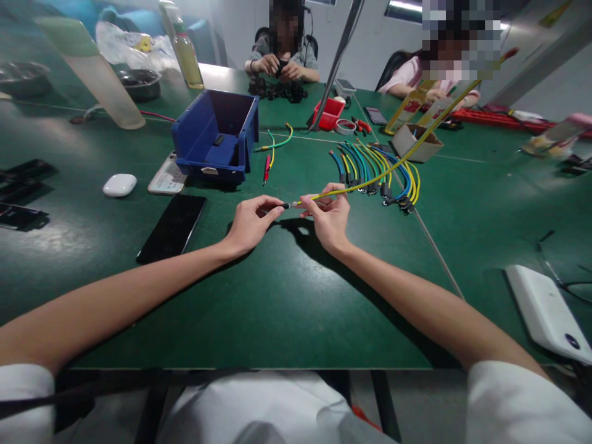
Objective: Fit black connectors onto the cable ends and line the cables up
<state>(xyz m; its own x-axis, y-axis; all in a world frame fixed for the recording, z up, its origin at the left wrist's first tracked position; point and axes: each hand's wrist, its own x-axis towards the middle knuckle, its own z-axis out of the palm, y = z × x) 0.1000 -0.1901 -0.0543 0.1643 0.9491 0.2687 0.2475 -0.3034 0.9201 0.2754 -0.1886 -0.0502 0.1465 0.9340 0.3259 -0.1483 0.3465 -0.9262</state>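
Note:
Between thumb and fingers, my left hand [252, 223] pinches a small black sleeve [287, 206] at the end of a yellow wire. My right hand [332, 221] grips the yellow wire [370, 181] close to that end; its length rises far to the upper right. A short pale metallic stretch shows between the two hands. Just beyond my right hand lies a row of short blue, yellow and green wires [377, 166], with black sleeves and ring terminals at their near ends. A few loose green and yellow wires [280, 142] lie farther back.
A blue bin [215, 135] stands left of centre, beside a black phone [172, 228] and a white case [119, 184]. A small cardboard box [416, 143] and a red tray [331, 112] stand farther back. A white device [550, 311] lies at right. Two people sit across the table.

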